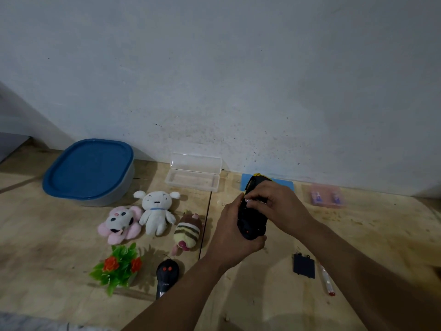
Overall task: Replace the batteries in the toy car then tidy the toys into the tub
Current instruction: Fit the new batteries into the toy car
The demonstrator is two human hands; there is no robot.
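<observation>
The left hand grips the toy car from below, belly up, above the wooden floor; the right hand pinches something small and pale at the car's underside, too blurred to name. A black battery cover lies on the floor beside a screwdriver. The tub, blue lid on, sits far left by the wall, with three plush toys, a plastic plant and a black remote nearby
</observation>
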